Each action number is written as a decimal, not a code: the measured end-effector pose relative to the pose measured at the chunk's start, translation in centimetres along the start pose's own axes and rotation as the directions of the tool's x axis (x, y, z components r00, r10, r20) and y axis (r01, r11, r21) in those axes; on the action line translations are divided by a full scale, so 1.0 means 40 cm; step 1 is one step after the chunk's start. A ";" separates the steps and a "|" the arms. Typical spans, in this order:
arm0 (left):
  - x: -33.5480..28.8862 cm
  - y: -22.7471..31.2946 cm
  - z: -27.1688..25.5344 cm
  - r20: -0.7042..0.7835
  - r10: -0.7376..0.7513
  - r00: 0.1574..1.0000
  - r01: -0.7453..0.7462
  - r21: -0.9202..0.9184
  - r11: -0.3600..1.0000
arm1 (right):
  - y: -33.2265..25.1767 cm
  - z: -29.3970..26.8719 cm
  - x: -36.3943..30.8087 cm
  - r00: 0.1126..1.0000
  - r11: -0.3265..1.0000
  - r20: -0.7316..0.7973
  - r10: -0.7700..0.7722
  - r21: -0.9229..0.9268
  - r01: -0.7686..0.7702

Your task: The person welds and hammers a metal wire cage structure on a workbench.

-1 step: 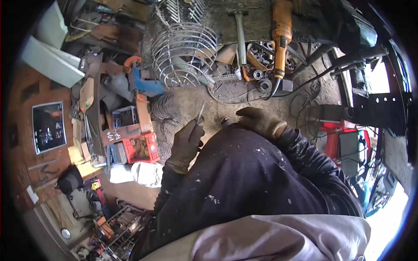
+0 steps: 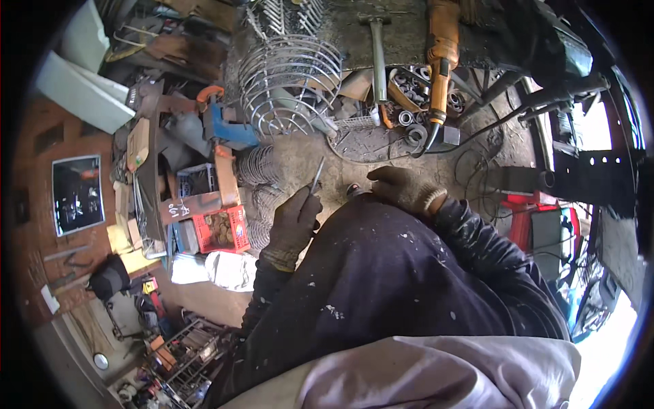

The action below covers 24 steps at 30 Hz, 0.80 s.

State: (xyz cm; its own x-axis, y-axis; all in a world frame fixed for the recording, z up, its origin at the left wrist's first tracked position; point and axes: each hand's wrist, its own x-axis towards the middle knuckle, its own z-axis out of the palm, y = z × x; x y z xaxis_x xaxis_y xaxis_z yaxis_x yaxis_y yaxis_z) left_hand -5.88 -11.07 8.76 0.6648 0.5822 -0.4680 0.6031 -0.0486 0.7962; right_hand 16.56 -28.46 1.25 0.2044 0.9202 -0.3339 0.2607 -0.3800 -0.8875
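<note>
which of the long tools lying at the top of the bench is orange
The angle grinder, right of the grey-handled hammer. Its body is orange; the hammer is plain grey metal.

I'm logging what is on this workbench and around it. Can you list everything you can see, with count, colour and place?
thin metal rod: one, grey, in the left hand
wire cage: one, silver, bench far left
hammer: one, grey, bench top centre
angle grinder: one, orange, right of the hammer
metal rings: several, grey, below the grinder
red crate: one, left of the bench
left hand: dark glove, gripping the rod
right hand: brown glove, on the bench, what it holds is hidden
</note>
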 end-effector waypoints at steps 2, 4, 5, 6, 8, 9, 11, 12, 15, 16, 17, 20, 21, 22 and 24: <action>-0.013 0.017 0.019 -0.036 -0.007 0.999 0.008 0.048 0.999 | -0.029 -0.019 0.012 0.998 0.998 0.025 -0.053 -0.028 0.054; -0.023 0.017 0.029 -0.070 0.017 0.997 -0.014 0.045 0.999 | -0.062 -0.039 0.015 0.999 0.999 0.041 -0.032 -0.010 0.032; -0.030 0.020 0.033 -0.082 0.018 0.996 -0.014 0.047 0.999 | -0.061 -0.039 0.017 0.998 0.999 0.046 -0.043 -0.011 0.044; -0.036 0.025 0.035 -0.100 0.015 0.995 -0.010 0.053 0.999 | -0.061 -0.040 0.019 0.998 0.999 0.052 -0.042 0.002 0.042; -0.041 0.017 0.031 -0.121 0.019 0.992 -0.012 0.063 0.998 | -0.063 -0.040 0.021 0.997 0.999 0.053 -0.048 0.014 0.047; -0.034 0.002 0.027 -0.146 0.052 0.988 -0.037 0.103 0.994 | -0.060 -0.040 0.017 0.997 0.999 0.067 -0.035 0.003 0.035; -0.019 -0.016 0.009 -0.191 0.114 0.975 -0.087 0.141 0.986 | -0.049 -0.036 0.013 0.997 0.999 0.069 -0.041 -0.026 0.042; -0.014 0.002 -0.002 -0.189 0.121 0.974 -0.094 0.142 0.985 | -0.049 -0.039 0.010 0.997 0.999 0.063 -0.041 -0.030 0.043; 0.030 0.033 -0.073 -0.288 0.190 0.939 -0.154 0.141 0.978 | -0.056 -0.044 0.015 0.999 0.999 0.024 -0.042 -0.017 0.043; 0.040 0.060 -0.082 -0.350 0.131 0.928 -0.133 0.017 0.991 | -0.056 -0.047 0.022 0.999 0.999 -0.007 -0.043 0.018 0.043; 0.059 0.066 -0.109 -0.350 0.135 0.927 -0.158 -0.039 0.987 | -0.059 -0.049 0.030 0.998 0.998 -0.038 -0.042 0.055 0.044; 0.120 0.067 -0.181 -0.374 0.268 0.888 -0.310 -0.057 0.949 | -0.101 -0.067 0.035 0.992 0.998 -0.122 -0.030 -0.059 0.023; 0.134 0.079 -0.198 -0.368 0.301 0.880 -0.334 -0.028 0.942 | -0.116 -0.068 0.037 0.989 1.000 -0.147 0.004 -0.025 -0.008; 0.152 0.083 -0.217 -0.362 0.333 0.870 -0.358 0.000 0.934 | -0.127 -0.064 0.045 0.987 0.999 -0.158 0.017 -0.027 -0.021; 0.195 0.061 -0.264 -0.372 0.309 0.875 -0.334 -0.003 0.943 | -0.149 -0.057 0.071 0.909 0.987 -0.416 -0.010 0.141 0.076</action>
State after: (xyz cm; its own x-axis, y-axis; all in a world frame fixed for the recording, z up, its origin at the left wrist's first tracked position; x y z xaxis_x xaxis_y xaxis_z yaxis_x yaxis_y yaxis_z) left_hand -3.89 1.93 11.12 0.6043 0.7965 -0.0213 0.3451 -0.2375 0.9080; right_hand 17.73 -23.80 6.33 0.5758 0.8013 -0.1622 0.1399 -0.2921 -0.9461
